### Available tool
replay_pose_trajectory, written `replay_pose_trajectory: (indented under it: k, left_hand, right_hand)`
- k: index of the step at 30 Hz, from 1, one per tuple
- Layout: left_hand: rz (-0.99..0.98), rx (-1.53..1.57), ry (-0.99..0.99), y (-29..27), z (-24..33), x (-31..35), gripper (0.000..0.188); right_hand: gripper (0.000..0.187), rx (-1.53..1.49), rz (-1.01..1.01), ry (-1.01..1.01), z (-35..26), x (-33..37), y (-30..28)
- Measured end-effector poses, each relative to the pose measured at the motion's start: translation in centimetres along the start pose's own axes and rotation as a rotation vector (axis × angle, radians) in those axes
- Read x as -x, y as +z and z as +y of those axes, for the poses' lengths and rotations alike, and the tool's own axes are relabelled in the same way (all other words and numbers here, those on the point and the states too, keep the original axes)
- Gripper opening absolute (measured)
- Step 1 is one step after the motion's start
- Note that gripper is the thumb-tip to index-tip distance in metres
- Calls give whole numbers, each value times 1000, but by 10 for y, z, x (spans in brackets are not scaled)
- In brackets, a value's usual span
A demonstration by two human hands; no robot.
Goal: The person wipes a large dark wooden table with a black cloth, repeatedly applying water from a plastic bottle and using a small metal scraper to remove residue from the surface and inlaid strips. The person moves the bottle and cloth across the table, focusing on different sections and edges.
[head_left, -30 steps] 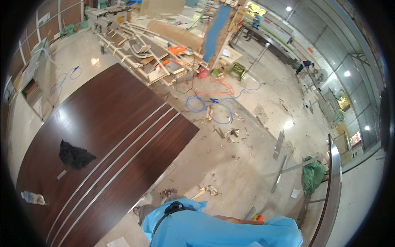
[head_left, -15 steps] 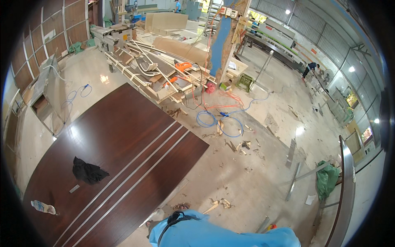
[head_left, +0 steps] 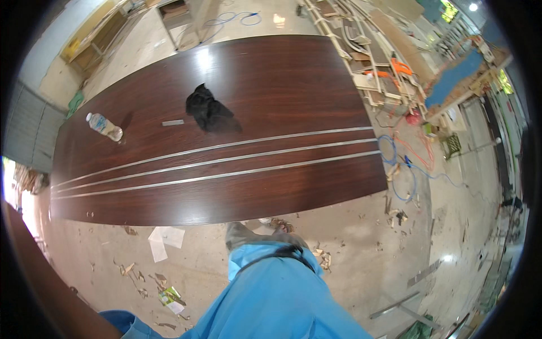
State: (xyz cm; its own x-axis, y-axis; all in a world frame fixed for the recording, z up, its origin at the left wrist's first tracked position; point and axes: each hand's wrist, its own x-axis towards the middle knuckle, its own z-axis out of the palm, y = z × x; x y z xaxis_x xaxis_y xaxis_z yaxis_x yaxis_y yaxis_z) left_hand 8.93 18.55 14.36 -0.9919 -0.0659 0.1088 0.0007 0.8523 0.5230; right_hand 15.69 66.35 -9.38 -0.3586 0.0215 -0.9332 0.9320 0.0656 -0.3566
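Observation:
Neither of my hands shows in the head view. My bare left forearm (head_left: 49, 282) rises along the left rim, out of a blue sleeve (head_left: 127, 325), and its hand is out of sight. In front of me lies a large dark red-brown wooden panel (head_left: 271, 85) with a glossy face and three thin silver strips (head_left: 237, 151) running along its length. On it rest a crumpled black cloth (head_left: 209, 109), a small grey flat bar (head_left: 173, 122) and a clear plastic bottle (head_left: 104, 126) lying on its side.
Wood scraps (head_left: 361, 39) and an orange power tool (head_left: 400, 66) are piled beyond the panel's right end. Blue hose (head_left: 403, 189) and orange cord (head_left: 420, 155) trail over the floor there. Paper sheets (head_left: 164, 240) and debris lie by my feet; metal bars (head_left: 398, 305) lie at lower right.
My view has swung left and down, so the panel now lies across in front of me. My left forearm has come in at the left rim. The cloth and bottle keep their places on the panel.

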Motion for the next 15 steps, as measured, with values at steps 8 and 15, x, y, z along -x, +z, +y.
replay_pose_trajectory:
  k: [8, 15]
  left_hand:
    - [-26, -40, -33, -12, -22, -4, 20]
    - [-43, -73, 1, -15, -30, -12, 21]
  right_hand:
    - [27, -85, 45, 71, 1, 22, -68]
    - [28, 130, 99, -305, -105, 22, -26]
